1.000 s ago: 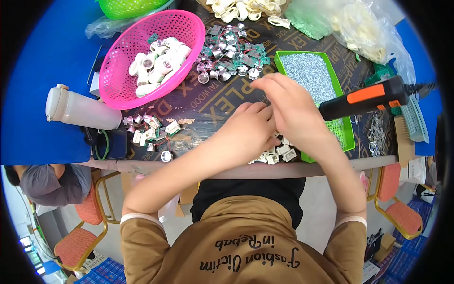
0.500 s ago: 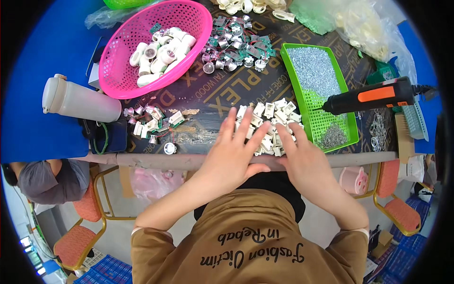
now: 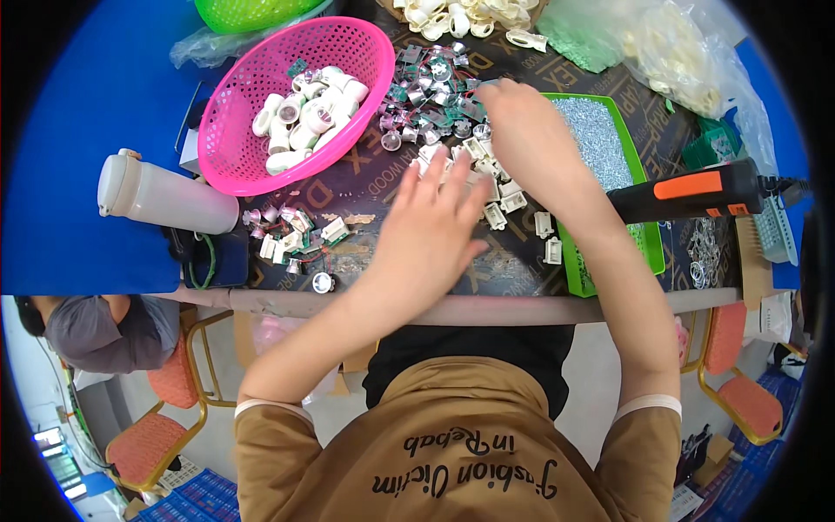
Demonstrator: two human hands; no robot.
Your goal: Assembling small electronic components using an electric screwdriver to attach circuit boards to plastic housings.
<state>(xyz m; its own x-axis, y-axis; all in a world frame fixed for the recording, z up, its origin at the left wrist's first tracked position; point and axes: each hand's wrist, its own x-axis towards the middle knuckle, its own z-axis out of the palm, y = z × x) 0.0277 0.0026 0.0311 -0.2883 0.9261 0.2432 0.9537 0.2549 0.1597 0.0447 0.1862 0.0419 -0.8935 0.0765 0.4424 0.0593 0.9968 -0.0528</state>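
My left hand (image 3: 432,228) lies over the near side of a pile of small cream plastic housings (image 3: 496,214), fingers spread. My right hand (image 3: 532,130) reaches farther out, at the far end of that pile and the right edge of a heap of green circuit boards with silvery reflector cups (image 3: 435,87). Its back faces up and the fingers bend down out of sight, so any hold is hidden. The housings now sit against the heap of boards. A couple of housings (image 3: 552,250) lie apart, beside the green tray (image 3: 654,252).
Silvery small parts fill the tray, and a black-and-orange electric screwdriver (image 3: 696,193) lies across it. At left are a pink basket (image 3: 217,143) of white casings, a white bottle (image 3: 170,193) and some wired assemblies (image 3: 291,235). Cream shells (image 3: 470,16) lie at the back.
Both hands were spread over the housings near the table's front edge. The housings have shifted away toward the circuit boards. My right hand has moved farther out; the left slid slightly left.
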